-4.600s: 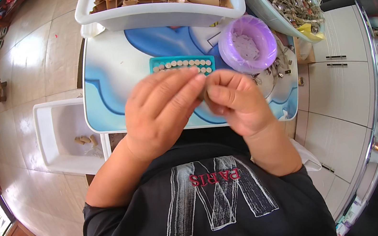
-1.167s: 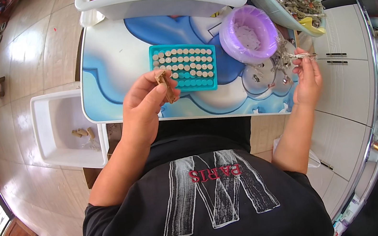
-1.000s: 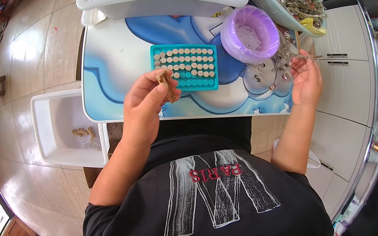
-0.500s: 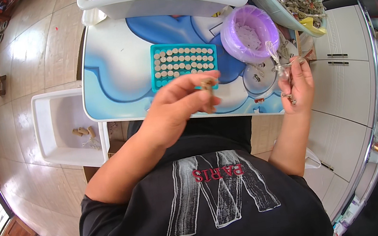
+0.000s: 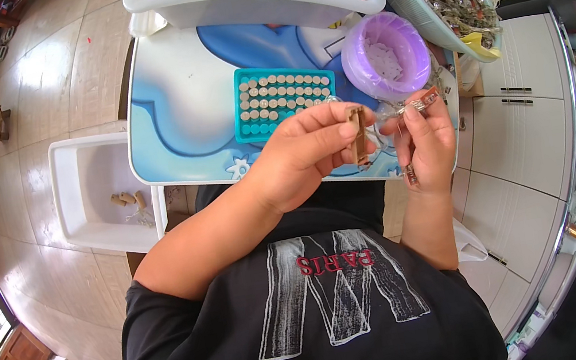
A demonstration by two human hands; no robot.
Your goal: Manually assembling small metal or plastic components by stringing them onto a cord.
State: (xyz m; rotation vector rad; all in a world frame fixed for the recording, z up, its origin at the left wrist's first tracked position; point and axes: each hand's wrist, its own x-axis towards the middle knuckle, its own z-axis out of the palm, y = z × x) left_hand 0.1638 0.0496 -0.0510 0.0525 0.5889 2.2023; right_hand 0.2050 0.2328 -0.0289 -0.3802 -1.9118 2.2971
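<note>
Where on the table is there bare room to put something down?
The biggest bare patch of table is between its left edge, the white bin and the blue-green tray. A thin bare strip also runs between bin and tray. The right is crowded: purple bowl, basket of tangled strands, and the left hand and right hand in front.

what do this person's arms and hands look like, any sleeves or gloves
The left hand and right hand are bare, without gloves. The forearms are uncovered too, no watch or bracelet showing. The black top has short sleeves and a white design with red lettering.
</note>
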